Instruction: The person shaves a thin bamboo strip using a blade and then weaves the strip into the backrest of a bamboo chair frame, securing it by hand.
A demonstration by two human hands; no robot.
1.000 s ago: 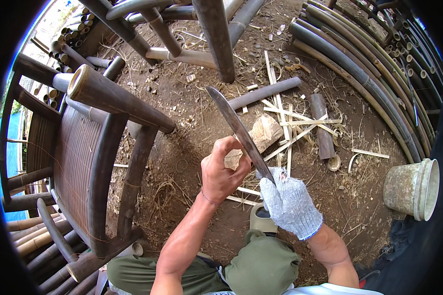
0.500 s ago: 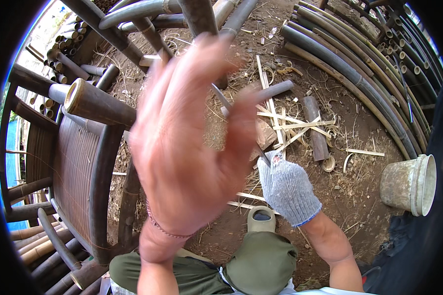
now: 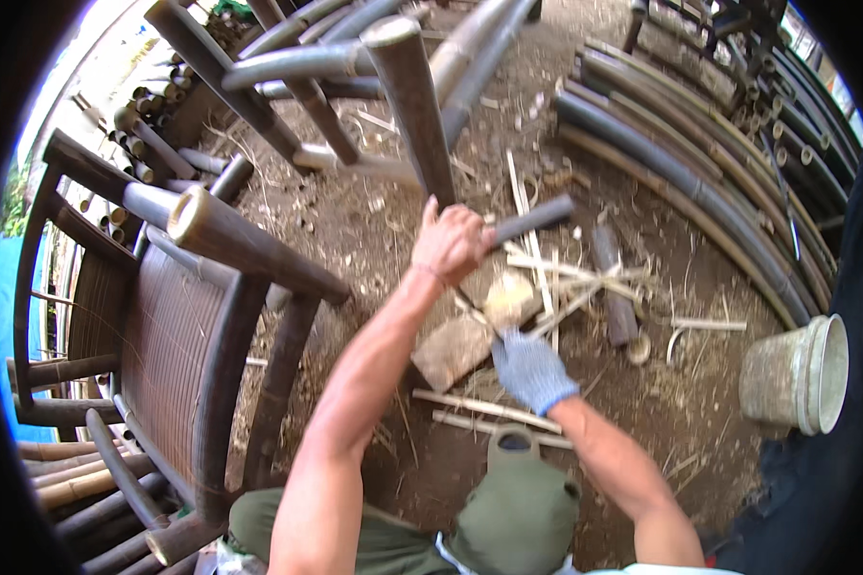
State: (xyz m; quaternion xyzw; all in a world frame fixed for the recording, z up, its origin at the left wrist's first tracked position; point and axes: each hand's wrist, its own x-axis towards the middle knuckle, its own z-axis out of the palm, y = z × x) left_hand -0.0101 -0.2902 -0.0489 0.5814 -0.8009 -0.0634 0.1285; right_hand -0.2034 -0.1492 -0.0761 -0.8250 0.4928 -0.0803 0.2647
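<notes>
My bare left hand [image 3: 451, 245], a thin band at its wrist, is out in front with fingers curled round the left end of a short dark bamboo piece [image 3: 539, 219]. Motion blur softens the fingers. My right hand [image 3: 532, 372], in a grey knitted glove, is closed on a knife whose handle is hidden. The thin dark knife blade [image 3: 477, 311] points up and left, toward my left hand. Below the hands are a pale wood block [image 3: 512, 295] and a tan block [image 3: 451, 354]. Split bamboo strips [image 3: 590, 278] lie crossed just right of them.
Dark bamboo chair frames stand at left [image 3: 225, 364] and ahead [image 3: 408, 105]. Long bamboo poles [image 3: 681, 163] are stacked at right, above a dirty white bucket [image 3: 791, 374]. A dark bamboo length [image 3: 620, 311] lies on the shaving-littered ground. My shoe [image 3: 514, 443] is below the gloved hand.
My left hand, open and raised close before the view, has gone down and away and closed on the dark bamboo piece. The gloved hand is slightly lower. The view has tilted upward a little.
</notes>
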